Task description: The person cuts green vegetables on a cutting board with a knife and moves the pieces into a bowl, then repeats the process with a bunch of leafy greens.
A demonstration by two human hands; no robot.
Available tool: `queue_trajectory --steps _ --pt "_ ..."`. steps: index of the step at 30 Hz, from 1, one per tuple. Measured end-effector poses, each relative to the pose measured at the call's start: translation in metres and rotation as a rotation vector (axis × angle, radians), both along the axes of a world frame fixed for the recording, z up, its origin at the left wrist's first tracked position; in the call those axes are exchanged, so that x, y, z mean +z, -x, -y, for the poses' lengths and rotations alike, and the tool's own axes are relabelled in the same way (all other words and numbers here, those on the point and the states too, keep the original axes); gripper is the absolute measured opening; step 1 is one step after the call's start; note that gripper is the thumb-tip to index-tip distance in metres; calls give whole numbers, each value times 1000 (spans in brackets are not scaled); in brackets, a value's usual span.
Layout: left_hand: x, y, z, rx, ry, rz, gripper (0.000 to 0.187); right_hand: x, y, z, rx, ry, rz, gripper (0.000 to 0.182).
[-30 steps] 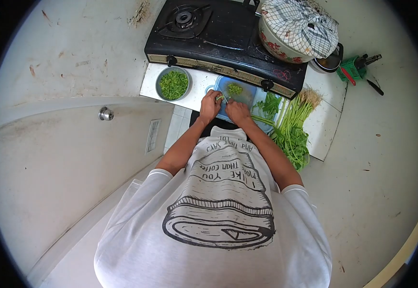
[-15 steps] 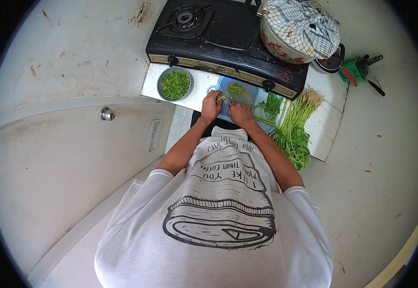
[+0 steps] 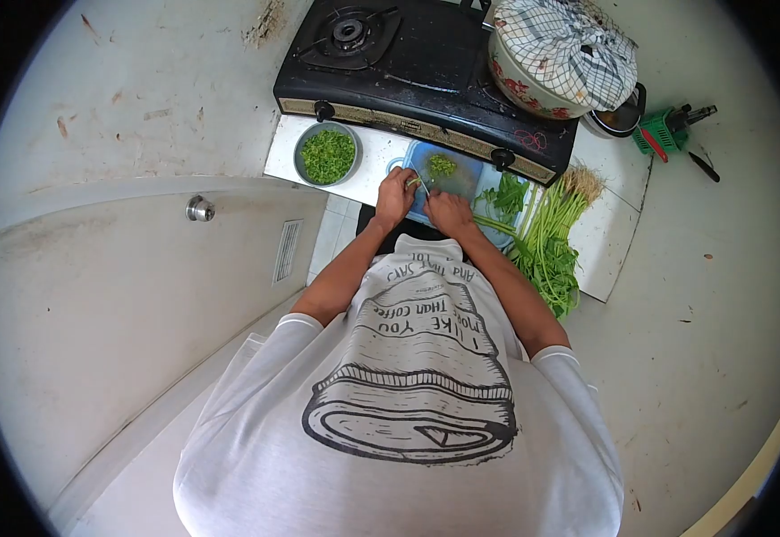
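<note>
Closed around a knife (image 3: 422, 183) is my right hand (image 3: 450, 212), over the near edge of a blue cutting board (image 3: 468, 170). The blade points up and left, toward my left hand (image 3: 395, 197). Fingers of my left hand pinch a short green stem (image 3: 414, 181) beside the blade. On the board, just beyond the blade, lies a small heap of chopped greens (image 3: 443, 165). Leafy pieces (image 3: 504, 199) and long stems lie to the right of my right hand.
A bowl of chopped greens (image 3: 326, 157) stands at the left. A big bunch of rooted greens (image 3: 551, 228) lies at the right. Behind are a black gas stove (image 3: 426, 67), a cloth-covered pot (image 3: 533, 85), a green basket (image 3: 661, 132) and another knife (image 3: 704, 166).
The knife blade has shifted slightly and shows more steeply over the stem. Both hands stay in nearly the same place.
</note>
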State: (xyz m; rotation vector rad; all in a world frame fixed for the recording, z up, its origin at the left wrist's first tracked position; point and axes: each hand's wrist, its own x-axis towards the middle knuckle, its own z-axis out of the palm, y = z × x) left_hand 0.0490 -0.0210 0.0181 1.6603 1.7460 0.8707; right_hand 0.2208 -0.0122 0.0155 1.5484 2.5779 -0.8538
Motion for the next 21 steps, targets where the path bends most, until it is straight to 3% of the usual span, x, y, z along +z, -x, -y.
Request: queue_trajectory --steps 13,21 --pt "-5 0 0 18 -32 -5 11 -5 5 1 -17 28 83 30" --pt "-3 2 4 -15 -10 43 20 -6 6 -1 10 -32 40 29"
